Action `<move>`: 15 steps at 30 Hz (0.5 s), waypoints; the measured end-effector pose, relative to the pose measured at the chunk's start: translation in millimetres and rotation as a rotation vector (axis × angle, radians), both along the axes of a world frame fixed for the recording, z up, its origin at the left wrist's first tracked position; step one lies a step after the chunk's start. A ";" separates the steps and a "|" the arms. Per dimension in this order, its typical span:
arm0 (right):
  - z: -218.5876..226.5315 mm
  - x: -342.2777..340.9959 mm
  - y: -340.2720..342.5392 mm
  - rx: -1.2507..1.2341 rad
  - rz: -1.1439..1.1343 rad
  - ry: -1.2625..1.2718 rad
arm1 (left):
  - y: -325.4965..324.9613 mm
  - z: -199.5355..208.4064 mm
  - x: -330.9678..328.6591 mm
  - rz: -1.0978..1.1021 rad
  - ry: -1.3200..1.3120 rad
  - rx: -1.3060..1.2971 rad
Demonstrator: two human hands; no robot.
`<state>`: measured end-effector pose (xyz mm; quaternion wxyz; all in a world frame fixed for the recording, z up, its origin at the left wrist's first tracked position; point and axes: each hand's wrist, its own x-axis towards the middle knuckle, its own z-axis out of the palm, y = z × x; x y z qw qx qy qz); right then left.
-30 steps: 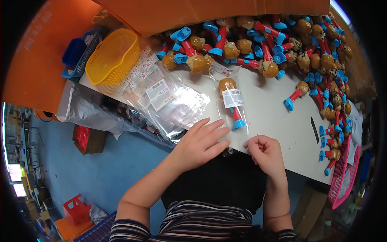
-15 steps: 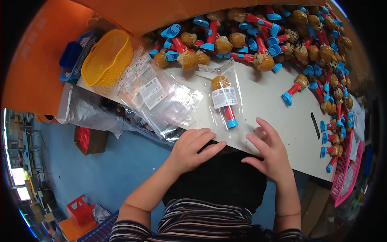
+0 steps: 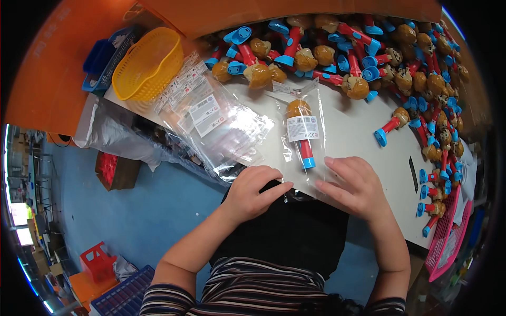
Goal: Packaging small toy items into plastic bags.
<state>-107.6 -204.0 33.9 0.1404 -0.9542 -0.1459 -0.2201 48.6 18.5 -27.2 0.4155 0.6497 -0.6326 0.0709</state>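
A clear plastic bag (image 3: 318,101) lies on the pale tabletop in front of me. Inside it is a toy (image 3: 305,149) with a round brown head, a red stem and a blue end, partly covered by a white label (image 3: 302,128). My left hand (image 3: 252,194) is at the bag's lower left, thumb and forefinger apart with a gap between them. Beside the bag's lower right edge, my right hand (image 3: 357,189) has its fingers and thumb spread. Its fingertips seem to touch the plastic. To the left lies a stack of flat clear bags (image 3: 219,134) with printed tops.
Similar toys (image 3: 356,87) are heaped along the back and right. One toy (image 3: 391,126) lies apart, near a thin black strip (image 3: 413,174). A yellow basket (image 3: 124,79) stands at the back left, a pink basket (image 3: 440,258) at the right edge. Orange panels (image 3: 253,18) rise behind.
My right hand has come closer to the bag's lower right edge, its fingers lower and nearer the plastic. My left hand has barely moved. The whole view has shifted slightly.
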 end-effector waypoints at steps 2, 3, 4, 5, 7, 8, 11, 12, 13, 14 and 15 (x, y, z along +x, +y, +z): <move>-4.2 0.3 -2.3 -0.141 0.063 -0.070 | -0.8 0.7 -1.4 0.011 0.011 0.007; -6.0 -0.6 -2.3 -0.142 0.063 -0.068 | -1.6 2.1 -3.0 0.027 0.043 0.003; -8.0 -2.0 -1.7 -0.136 0.052 -0.083 | -1.8 3.2 -4.2 0.043 0.074 -0.002; -9.7 -3.1 -1.2 -0.129 0.041 -0.099 | -1.2 4.3 -5.2 0.042 0.076 -0.003; -12.4 -2.7 -0.2 -0.150 0.041 -0.125 | -0.6 5.7 -6.7 0.070 0.166 0.017; -12.6 -2.5 0.6 -0.169 0.042 -0.152 | -1.0 5.4 -7.2 0.068 0.167 0.015; -10.3 -4.7 8.3 -0.192 0.086 -0.141 | 0.3 3.3 -7.6 0.072 0.187 0.014; -11.3 -4.3 9.2 -0.192 0.084 -0.142 | 0.3 2.8 -8.1 0.073 0.186 0.016; -13.2 -3.8 9.8 -0.184 0.090 -0.166 | 0.4 2.7 -8.4 0.074 0.184 0.017; -14.3 -3.1 10.1 -0.177 0.096 -0.191 | 0.8 2.9 -8.2 0.072 0.184 0.018; -13.0 -0.6 8.8 -0.145 0.107 -0.169 | 1.4 3.0 -7.7 0.074 0.177 0.013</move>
